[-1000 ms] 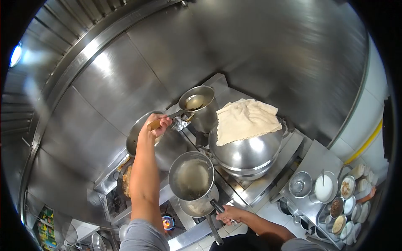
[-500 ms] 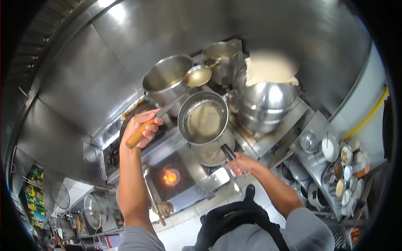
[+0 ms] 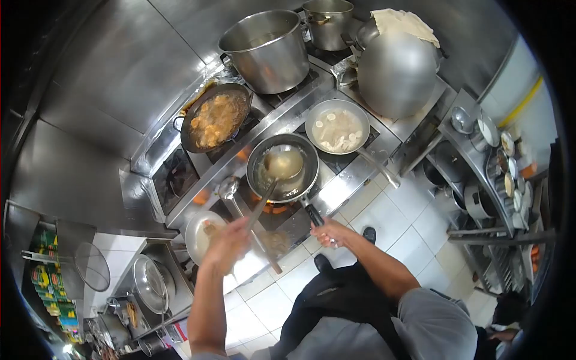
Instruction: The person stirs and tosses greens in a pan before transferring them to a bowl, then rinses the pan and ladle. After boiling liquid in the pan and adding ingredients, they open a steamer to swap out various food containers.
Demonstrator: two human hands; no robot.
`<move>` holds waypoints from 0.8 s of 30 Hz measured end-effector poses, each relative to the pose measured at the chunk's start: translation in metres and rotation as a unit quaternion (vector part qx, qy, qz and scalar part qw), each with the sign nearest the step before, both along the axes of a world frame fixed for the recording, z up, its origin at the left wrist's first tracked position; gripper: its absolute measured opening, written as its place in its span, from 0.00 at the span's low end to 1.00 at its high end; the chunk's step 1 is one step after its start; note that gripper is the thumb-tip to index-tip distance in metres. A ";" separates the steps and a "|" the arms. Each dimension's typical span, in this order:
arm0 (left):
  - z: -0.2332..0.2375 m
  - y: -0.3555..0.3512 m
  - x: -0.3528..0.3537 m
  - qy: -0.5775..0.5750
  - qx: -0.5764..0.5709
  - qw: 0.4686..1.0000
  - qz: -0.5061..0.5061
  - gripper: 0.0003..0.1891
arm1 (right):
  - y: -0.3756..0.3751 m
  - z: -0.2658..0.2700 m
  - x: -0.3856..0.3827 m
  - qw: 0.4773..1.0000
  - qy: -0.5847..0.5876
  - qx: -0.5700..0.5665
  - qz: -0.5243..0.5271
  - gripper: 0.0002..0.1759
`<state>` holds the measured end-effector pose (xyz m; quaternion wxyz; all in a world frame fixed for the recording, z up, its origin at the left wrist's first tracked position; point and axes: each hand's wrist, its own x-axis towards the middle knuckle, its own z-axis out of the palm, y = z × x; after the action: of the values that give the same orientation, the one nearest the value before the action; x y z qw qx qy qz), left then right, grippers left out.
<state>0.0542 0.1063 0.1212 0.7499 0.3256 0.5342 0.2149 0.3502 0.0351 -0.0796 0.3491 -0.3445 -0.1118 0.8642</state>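
Note:
My right hand [image 3: 328, 233] grips the black handle of a dark frying pan [image 3: 252, 157], which sits over a flame on the stove. The ladle [image 3: 284, 163] has its bowl inside this pan, over cloudy liquid. Its handle runs down to my left hand [image 3: 228, 245], closed round it and blurred by motion. Beside the left hand stands a pale pan [image 3: 197, 239] with a little food in it. A long-handled spoon [image 3: 228, 187] lies between that pan and the frying pan.
A wok [image 3: 219, 120] of bubbling browned food is at the left back. A large steel pot [image 3: 270, 63] stands behind, with a white pan [image 3: 337, 127] of pale slices to its right. Shelves [image 3: 480, 174] with containers line the right. Part of another person [image 3: 510, 312] shows lower right.
The view has shifted, showing more stove. The ladle has gone from beside the large pot into the frying pan, and that pan has come down over the burner.

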 end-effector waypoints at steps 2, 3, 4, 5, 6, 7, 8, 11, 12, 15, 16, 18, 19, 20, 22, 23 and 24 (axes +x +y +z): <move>-0.014 -0.015 -0.018 0.028 0.008 0.999 -0.027 0.27 | -0.010 -0.020 -0.028 1.000 0.000 0.004 -0.004 0.15; -0.022 -0.022 -0.027 0.053 0.018 0.997 -0.046 0.28 | -0.013 -0.030 -0.041 1.000 -0.003 0.007 0.001 0.15; -0.033 -0.030 -0.038 0.056 0.015 0.997 -0.050 0.28 | -0.015 -0.037 -0.051 1.000 -0.005 0.008 0.007 0.16; -0.049 -0.036 -0.050 0.062 0.032 0.996 -0.052 0.29 | -0.016 -0.037 -0.057 1.000 -0.022 0.013 0.013 0.16; -0.064 -0.042 -0.061 0.066 0.049 0.995 -0.053 0.29 | -0.014 -0.044 -0.064 1.000 -0.020 0.013 0.011 0.16; -0.076 -0.051 -0.070 0.047 0.043 0.998 -0.026 0.30 | -0.014 -0.052 -0.071 1.000 -0.018 0.004 0.012 0.16; -0.089 -0.059 -0.079 0.050 0.043 0.997 -0.027 0.30 | -0.013 -0.057 -0.076 1.000 -0.017 -0.004 0.013 0.16; -0.123 -0.081 -0.092 0.151 0.139 0.977 -0.057 0.37 | -0.010 -0.060 -0.084 0.999 -0.034 0.014 0.011 0.17; -0.137 -0.089 -0.095 0.186 0.180 0.964 -0.069 0.37 | -0.009 -0.061 -0.085 0.999 -0.034 0.015 0.010 0.17; -0.145 -0.114 -0.085 0.318 0.156 0.932 -0.073 0.35 | -0.007 -0.061 -0.087 0.998 -0.057 -0.004 0.003 0.18; -0.165 -0.120 -0.091 0.445 0.346 0.817 -0.124 0.36 | -0.006 -0.060 -0.087 0.998 -0.058 -0.003 0.006 0.18; -0.177 -0.122 -0.089 0.539 0.518 0.643 -0.166 0.37 | -0.007 -0.060 -0.086 0.998 -0.061 0.002 0.002 0.18; -0.178 -0.116 -0.083 0.533 0.517 0.653 -0.148 0.37 | -0.006 -0.062 -0.088 0.998 -0.059 0.003 0.011 0.18; -0.179 -0.110 -0.073 0.524 0.517 0.664 -0.133 0.37 | -0.005 -0.068 -0.088 0.998 -0.059 0.003 0.017 0.19; -0.171 -0.081 -0.019 0.457 0.510 0.722 -0.097 0.35 | -0.008 -0.086 -0.084 0.998 -0.032 0.033 0.031 0.21; -0.171 -0.058 0.012 0.458 0.515 0.718 -0.096 0.35 | -0.014 -0.076 -0.081 0.999 -0.040 -0.008 0.015 0.25; -0.170 -0.035 0.044 0.460 0.521 0.713 -0.095 0.35 | -0.019 -0.065 -0.074 0.998 -0.047 -0.048 -0.004 0.33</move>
<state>0.0986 0.0715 -0.0484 0.1400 0.7721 0.5831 0.2106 0.2765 0.0157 -0.1446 0.3301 -0.4016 -0.0846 0.8501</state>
